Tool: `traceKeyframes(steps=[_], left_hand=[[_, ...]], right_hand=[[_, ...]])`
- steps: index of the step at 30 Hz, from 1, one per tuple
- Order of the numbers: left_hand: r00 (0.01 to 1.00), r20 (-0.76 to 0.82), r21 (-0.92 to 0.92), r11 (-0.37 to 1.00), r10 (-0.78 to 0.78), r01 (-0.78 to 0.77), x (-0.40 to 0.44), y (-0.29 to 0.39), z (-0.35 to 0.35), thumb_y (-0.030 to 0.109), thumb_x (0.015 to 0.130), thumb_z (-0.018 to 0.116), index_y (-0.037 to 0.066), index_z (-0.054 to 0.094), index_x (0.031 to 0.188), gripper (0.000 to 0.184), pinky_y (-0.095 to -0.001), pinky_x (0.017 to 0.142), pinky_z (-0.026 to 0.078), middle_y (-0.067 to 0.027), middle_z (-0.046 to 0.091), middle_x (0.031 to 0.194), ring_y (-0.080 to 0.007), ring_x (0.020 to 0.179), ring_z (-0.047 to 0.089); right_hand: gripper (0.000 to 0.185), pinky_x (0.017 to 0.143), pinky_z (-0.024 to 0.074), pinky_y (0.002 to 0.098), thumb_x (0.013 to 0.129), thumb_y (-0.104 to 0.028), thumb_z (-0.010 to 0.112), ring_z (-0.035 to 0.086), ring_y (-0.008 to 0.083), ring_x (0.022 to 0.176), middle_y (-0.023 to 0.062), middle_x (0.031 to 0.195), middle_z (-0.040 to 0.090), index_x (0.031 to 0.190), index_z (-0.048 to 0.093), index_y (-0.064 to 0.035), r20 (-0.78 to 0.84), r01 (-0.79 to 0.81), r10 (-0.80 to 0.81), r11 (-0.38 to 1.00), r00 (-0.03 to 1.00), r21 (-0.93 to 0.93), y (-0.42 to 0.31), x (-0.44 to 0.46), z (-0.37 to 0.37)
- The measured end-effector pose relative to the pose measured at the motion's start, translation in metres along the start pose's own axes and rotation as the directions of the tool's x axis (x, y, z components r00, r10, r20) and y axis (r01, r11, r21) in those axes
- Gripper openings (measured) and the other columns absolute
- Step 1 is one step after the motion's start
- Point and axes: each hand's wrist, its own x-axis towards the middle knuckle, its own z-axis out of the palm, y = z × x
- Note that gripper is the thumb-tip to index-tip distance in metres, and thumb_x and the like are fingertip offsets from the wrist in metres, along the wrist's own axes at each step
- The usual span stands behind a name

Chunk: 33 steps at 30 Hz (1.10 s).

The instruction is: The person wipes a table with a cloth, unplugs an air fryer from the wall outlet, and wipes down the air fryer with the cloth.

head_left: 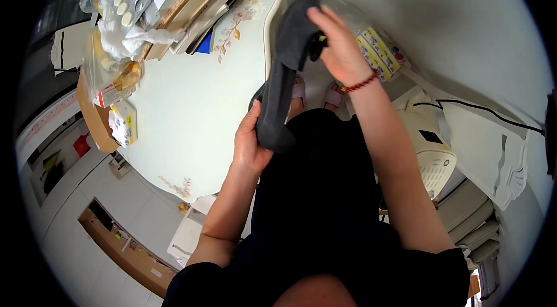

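Note:
A long, dark grey padded fabric piece (278, 83) is held in front of my body, beside the table's right edge. Its kind does not show clearly; it bends at the upper end, where a small black part (317, 47) sticks out. My left hand (253, 143) grips the lower end, thumb along the side and the other fingers hidden beneath. At the upper end, my right hand (341, 46) has its fingers closed over the fabric's corner. A red beaded bracelet (361, 83) circles my right wrist.
The white table (185, 104) has a curved edge and flower patterns. Stacked books (191, 8), plastic bags, a blister pack (125, 2) and a tissue pack (123, 123) crowd its far left. To my right are patterned boxes (377, 54), a cream appliance (429, 156) and a black cable (493, 108).

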Motion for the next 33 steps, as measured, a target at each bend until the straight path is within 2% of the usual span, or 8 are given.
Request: traceKeyframes(steps=[3,4,7,11,17,20,24,33], left_hand=[[0.999,0.007,-0.016,0.999,0.037,-0.037,0.008,0.004,-0.001,0.031,0.099,0.051,0.005,0.054,0.127,0.039,-0.0336,0.090,0.050,-0.0089,0.065,0.117,-0.0178,0.104,0.062],[0.999,0.006,-0.018,0.999,0.047,-0.047,0.011,0.005,-0.002,0.031,0.100,0.051,0.005,0.054,0.127,0.038,-0.0337,0.090,0.050,-0.0089,0.064,0.118,-0.0180,0.105,0.062],[0.999,-0.014,-0.026,0.999,0.041,-0.041,0.011,0.004,-0.004,0.030,0.100,0.051,0.004,0.054,0.127,0.038,-0.0336,0.091,0.050,-0.0087,0.064,0.119,-0.0181,0.106,0.062],[1.000,0.015,-0.059,0.998,-0.004,0.005,0.010,-0.001,-0.007,0.030,0.099,0.051,0.004,0.054,0.127,0.039,-0.0329,0.091,0.049,-0.0089,0.063,0.120,-0.0179,0.106,0.062],[1.000,0.014,-0.042,0.999,0.003,-0.002,0.007,-0.001,0.003,0.030,0.099,0.052,0.004,0.054,0.126,0.038,-0.0315,0.089,0.049,-0.0090,0.064,0.117,-0.0175,0.104,0.062],[1.000,0.026,-0.094,0.995,-0.013,0.015,0.010,-0.008,0.002,0.029,0.099,0.052,0.004,0.054,0.125,0.037,-0.0314,0.089,0.050,-0.0091,0.064,0.116,-0.0173,0.103,0.062],[0.999,0.027,-0.097,0.994,-0.037,0.039,0.005,-0.017,0.000,0.029,0.099,0.051,0.004,0.055,0.124,0.036,-0.0319,0.087,0.051,-0.0086,0.065,0.116,-0.0175,0.101,0.063],[0.996,0.083,-0.298,0.953,-0.039,0.063,0.008,-0.034,-0.009,0.030,0.099,0.050,0.003,0.054,0.127,0.039,-0.0335,0.094,0.048,-0.0096,0.063,0.120,-0.0194,0.107,0.061]], right_hand=[[0.020,0.078,0.0471,0.0286,0.094,-0.018,0.059,0.060,0.0165,0.086,0.0049,0.096,0.066,0.103,0.061,-0.0005,0.056,0.163,-0.153,0.905,0.987,-0.392,0.031,0.028,0.012],[0.018,0.074,0.0473,0.0342,0.092,-0.015,0.058,0.061,0.0274,0.082,0.0129,0.086,0.063,0.098,0.057,0.0022,0.159,0.389,-0.380,0.665,0.911,-0.638,0.037,0.038,0.011],[0.021,0.073,0.0474,0.0308,0.093,-0.013,0.057,0.061,0.0234,0.080,0.0125,0.091,0.063,0.107,0.060,0.0026,0.263,0.456,-0.475,0.355,0.840,-0.816,0.045,0.032,0.009],[0.014,0.076,0.0493,0.0365,0.090,-0.005,0.056,0.061,0.0344,0.087,0.0158,0.101,0.061,0.101,0.060,0.0022,0.390,0.534,-0.441,0.271,0.808,-0.801,0.065,0.003,0.010],[0.023,0.080,0.0523,0.0383,0.084,-0.001,0.055,0.060,0.0291,0.099,0.0092,0.110,0.061,0.107,0.062,-0.0020,0.650,0.618,-0.347,-0.212,0.676,-0.757,0.035,0.024,-0.001],[0.025,0.079,0.0529,0.0358,0.082,-0.002,0.057,0.060,0.0253,0.098,0.0047,0.110,0.060,0.106,0.063,-0.0046,0.689,0.647,-0.185,-0.242,0.701,-0.723,0.035,0.009,-0.001],[0.022,0.069,0.0554,0.0333,0.080,-0.010,0.057,0.057,0.0188,0.092,-0.0029,0.103,0.056,0.102,0.062,-0.0085,0.796,0.754,-0.123,-0.262,0.593,-0.602,0.042,-0.001,-0.013],[0.024,0.068,0.0542,0.0339,0.077,-0.006,0.059,0.057,0.0211,0.090,0.0000,0.106,0.059,0.101,0.063,-0.0074,0.835,0.807,-0.097,-0.215,0.542,-0.550,0.051,-0.004,-0.022]])
